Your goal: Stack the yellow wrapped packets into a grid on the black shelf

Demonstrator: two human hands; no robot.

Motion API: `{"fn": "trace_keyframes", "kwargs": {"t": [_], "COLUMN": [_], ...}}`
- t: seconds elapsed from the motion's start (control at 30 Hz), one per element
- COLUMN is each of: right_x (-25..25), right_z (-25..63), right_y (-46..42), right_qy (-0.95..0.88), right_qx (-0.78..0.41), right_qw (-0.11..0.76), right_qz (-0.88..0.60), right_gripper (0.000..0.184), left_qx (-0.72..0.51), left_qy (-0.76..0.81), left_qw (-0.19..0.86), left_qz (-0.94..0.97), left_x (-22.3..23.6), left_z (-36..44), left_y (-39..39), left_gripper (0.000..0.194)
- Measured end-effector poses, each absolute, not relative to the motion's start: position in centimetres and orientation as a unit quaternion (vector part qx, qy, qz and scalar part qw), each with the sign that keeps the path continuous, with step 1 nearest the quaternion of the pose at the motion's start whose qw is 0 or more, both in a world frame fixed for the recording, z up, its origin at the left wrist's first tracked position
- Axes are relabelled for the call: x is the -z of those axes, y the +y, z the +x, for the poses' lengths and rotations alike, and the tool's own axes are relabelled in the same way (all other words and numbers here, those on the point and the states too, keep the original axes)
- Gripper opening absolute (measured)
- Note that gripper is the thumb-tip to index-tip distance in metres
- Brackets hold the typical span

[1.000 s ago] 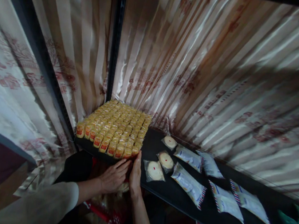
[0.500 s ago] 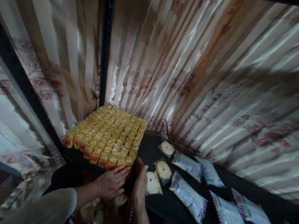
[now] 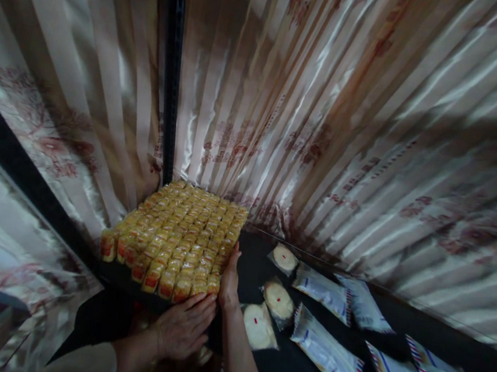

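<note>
Small wrapped yellow packets (image 3: 182,238) with red labels stand in tight rows on a black shelf (image 3: 293,363), in the corner. My left hand (image 3: 186,327) lies against the front row near its right end, its fingers stretched out and touching the packets. My right hand (image 3: 230,278) presses along the right side of the block, fingers extended upward and partly hidden by the packets. Neither hand appears to grasp a single packet. Right of my right hand lie round pale wrapped cakes, the nearest cake (image 3: 260,326) beside my forearm.
Several white packages (image 3: 327,352) with striped ends are spread over the right of the shelf. A dark upright post (image 3: 175,66) stands at the corner. Patterned shiny curtain (image 3: 311,127) hangs behind and to the left. Under my arms are dim, blurred things.
My right hand has moved from beside the front corner further back, onto the right side of the packets. My left hand stays at the front row. The view has shifted slightly.
</note>
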State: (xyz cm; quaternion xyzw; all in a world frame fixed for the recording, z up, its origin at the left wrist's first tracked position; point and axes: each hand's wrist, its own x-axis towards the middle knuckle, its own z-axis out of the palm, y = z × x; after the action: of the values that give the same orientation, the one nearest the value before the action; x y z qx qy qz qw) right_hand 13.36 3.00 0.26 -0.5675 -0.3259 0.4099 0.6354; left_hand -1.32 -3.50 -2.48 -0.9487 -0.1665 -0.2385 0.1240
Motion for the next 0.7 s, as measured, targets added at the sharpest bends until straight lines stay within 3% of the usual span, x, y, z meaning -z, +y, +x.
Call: {"fn": "trace_keyframes", "kwargs": {"t": [0.33, 0.7], "right_x": [0.4, -1.1], "right_z": [17.2, 16.1], "right_y": [6.5, 8.9], "right_qy": [-0.298, -0.301], "right_qx": [-0.362, -0.426], "right_qw": [0.630, 0.681], "right_qz": [-0.619, -0.515], "right_gripper": [0.076, 0.070], "left_qx": [0.197, 0.207], "left_qy": [-0.183, -0.175], "left_qw": [0.150, 0.157], "left_qz": [-0.951, -0.950], "left_x": [1.2, 2.4], "left_z": [-1.4, -1.1], "left_y": [-3.5, -3.0], "left_gripper": [0.053, 0.052]}}
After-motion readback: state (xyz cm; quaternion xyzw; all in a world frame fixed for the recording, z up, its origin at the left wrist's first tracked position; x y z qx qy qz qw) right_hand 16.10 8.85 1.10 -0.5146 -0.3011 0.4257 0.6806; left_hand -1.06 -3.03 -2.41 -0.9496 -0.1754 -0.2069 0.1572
